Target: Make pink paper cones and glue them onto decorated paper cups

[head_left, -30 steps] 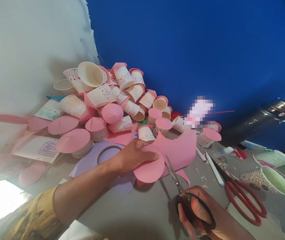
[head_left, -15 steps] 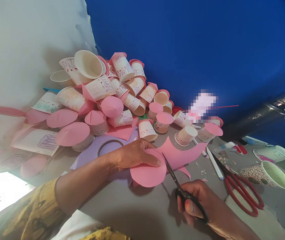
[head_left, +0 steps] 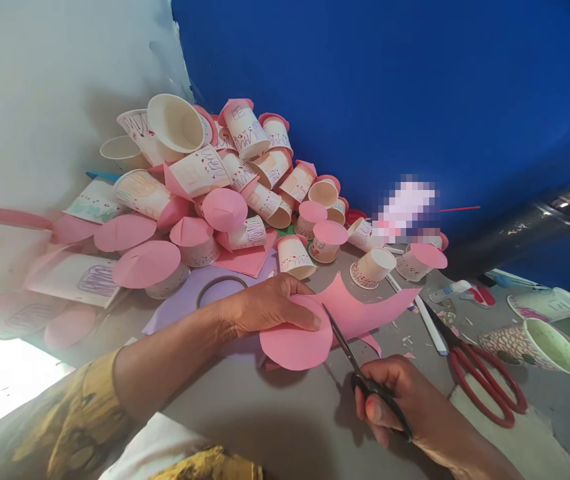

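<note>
My left hand [head_left: 277,308] pinches a piece of pink paper, thumb on top and fingers hidden behind. A rounded, nearly circular part of the pink paper [head_left: 297,343] hangs below the thumb. From it a curved, pointed offcut [head_left: 359,303] stretches to the right. My right hand [head_left: 389,400] is closed round the black handles of a pair of scissors [head_left: 347,347]. The blades point up and left, touching the paper's edge just right of my left thumb.
Decorated paper cups [head_left: 199,172] with pink paper roofs are heaped at the back left. Red-handled scissors [head_left: 489,380], a white marker [head_left: 431,325] and a patterned cup [head_left: 529,343] lie at the right. Purple paper [head_left: 169,313] bearing a dark ring [head_left: 205,287] lies behind my left arm.
Very little differs. The scissors and my right hand have shifted slightly against the pink paper, and the whole view has moved a little.
</note>
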